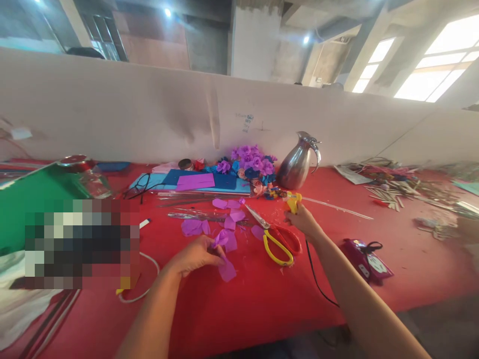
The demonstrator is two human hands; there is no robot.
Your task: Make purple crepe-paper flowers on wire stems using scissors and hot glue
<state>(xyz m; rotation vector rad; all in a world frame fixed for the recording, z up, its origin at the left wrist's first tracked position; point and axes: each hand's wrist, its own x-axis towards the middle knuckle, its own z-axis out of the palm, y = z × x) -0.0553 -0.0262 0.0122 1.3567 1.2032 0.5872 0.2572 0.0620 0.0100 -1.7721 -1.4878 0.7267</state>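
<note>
Purple paper petals [226, 241] are pinched between the thumb and fingers of my left hand [197, 258], with one petal hanging below the fingertips. My right hand [304, 221], farther forward, is closed around a yellow glue gun [294, 201]; its black cord trails down toward the table's front edge. Between my hands lie scissors [275, 242] with one yellow and one red handle loop, blades pointing away to the left. Loose purple petals [192, 227] are scattered on the red table [232, 319] just beyond my left hand.
Purple and blue paper flowers [252, 162] are heaped at the back beside a steel jug [297, 162]. Coloured paper sheets [196, 181] lie left of them, near a glass jar [93, 182]. A magenta device [368, 262] and thin sticks [391, 194] are on the right.
</note>
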